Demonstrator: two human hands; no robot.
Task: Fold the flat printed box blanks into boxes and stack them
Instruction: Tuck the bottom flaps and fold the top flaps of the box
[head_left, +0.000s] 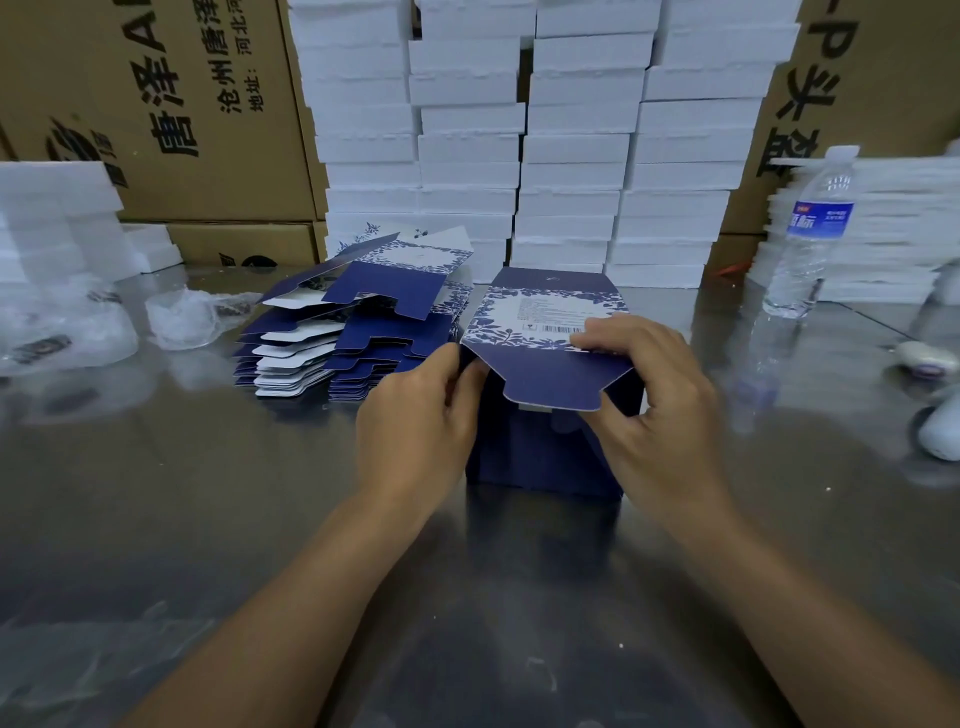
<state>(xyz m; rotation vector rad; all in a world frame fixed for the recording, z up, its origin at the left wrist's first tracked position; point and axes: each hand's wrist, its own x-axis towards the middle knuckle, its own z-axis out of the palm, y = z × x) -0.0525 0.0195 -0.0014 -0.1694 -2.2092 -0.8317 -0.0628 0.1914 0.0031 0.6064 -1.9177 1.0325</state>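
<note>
Box (545, 452), dark blue card, part-erected, one unit; stands upright on the grey metal table (208, 519), centre, directly before the person. Top panel (540, 317), with blue leaf border, small print and barcode, hinged open and tilted away; blue tuck flap (556, 382) folded toward the viewer over the open mouth. Left hand (415, 415): thumb and curled fingers pinch the small side flap at the upper left corner. Right hand (660, 410): fingers curled over the near right edge of the printed panel, thumb beneath the tuck flap, grasping it. Pile of flat blanks (332, 338), same print, fanned unevenly, just left of and behind the left hand. Crumpled clear plastic wrap (182, 317), farther left. White foam blocks (519, 130), four tall columns along the back, between brown cartons (182, 104) with black lettering. Water bottle (810, 234), clear, blue label, upright, right rear.
</note>
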